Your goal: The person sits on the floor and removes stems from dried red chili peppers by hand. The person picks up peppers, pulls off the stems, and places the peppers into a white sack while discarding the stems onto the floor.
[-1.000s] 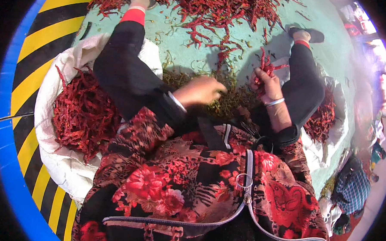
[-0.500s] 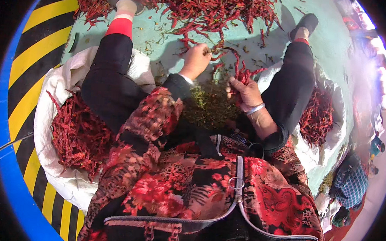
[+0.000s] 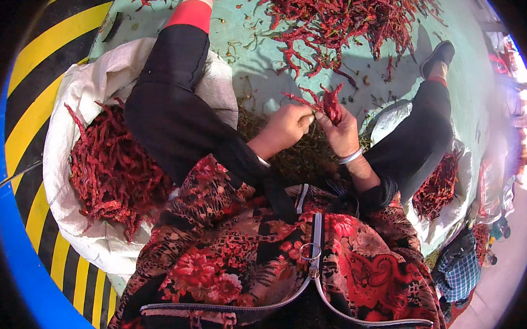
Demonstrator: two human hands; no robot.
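Note:
My right hand (image 3: 342, 134), with a pale bracelet at its wrist, is closed around a small bunch of dried red chili peppers (image 3: 332, 104). The peppers stick up and leftward past the thumb. My left hand (image 3: 287, 129) is closed beside it, thumb and forefinger pinched at a pale chili stem (image 3: 314, 109) by the right thumb. Its other fingers are curled in. Under both hands, between my legs, lies a heap of greenish-brown stems (image 3: 317, 152), partly hidden by my wrists.
A white woven sack (image 3: 61, 155) of red chilies stands at my left, another white sack (image 3: 459, 199) at my right. Beyond my hands a pile of dried chilies (image 3: 346, 21) covers part of the pale green floor (image 3: 255, 76). Yellow-black stripes (image 3: 36, 125) run along the left.
My left hand has come back from the chili pile's edge to beside my right hand. The right hand's bunch now points up and left. The view has shifted, too.

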